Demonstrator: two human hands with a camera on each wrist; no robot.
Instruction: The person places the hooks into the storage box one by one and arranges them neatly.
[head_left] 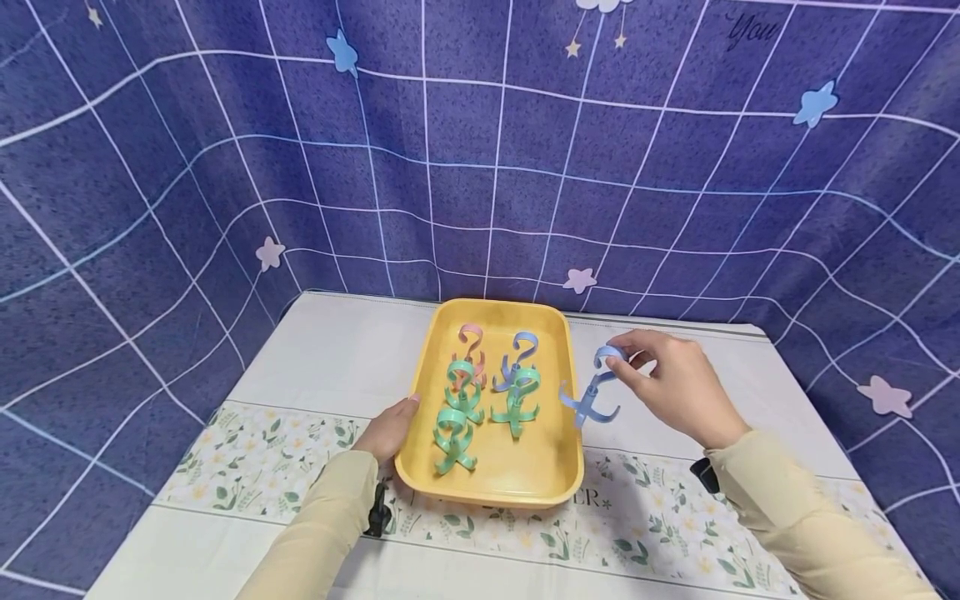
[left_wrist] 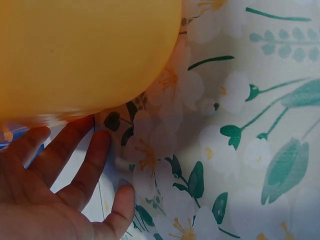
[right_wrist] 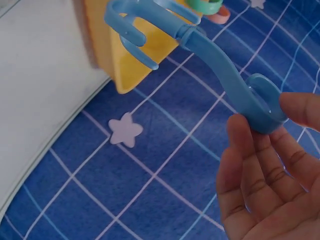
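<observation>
My right hand [head_left: 663, 379] pinches a blue four-claw hanging hook [head_left: 588, 400] by its curved top, between thumb and fingers. The hook [right_wrist: 220, 60] hangs tilted, its claws over the right rim of a yellow tray [head_left: 525, 471]. In the right wrist view, the fingertips hold the curl of the hook and the claws point away from the hand. My left hand [head_left: 390, 429] touches the tray's left side. In the left wrist view, that hand's fingers [left_wrist: 95, 160] are spread and fairly straight against the tray's lower edge; its thumb is not visible there.
Inside the tray stand a pink hook [head_left: 471, 358], another blue hook [head_left: 517, 367] and several green hooks [head_left: 516, 412]. The tray sits on a white tablecloth [head_left: 322, 350] with a floral band. A dark blue curtain [head_left: 480, 192] with grid lines and stars hangs behind.
</observation>
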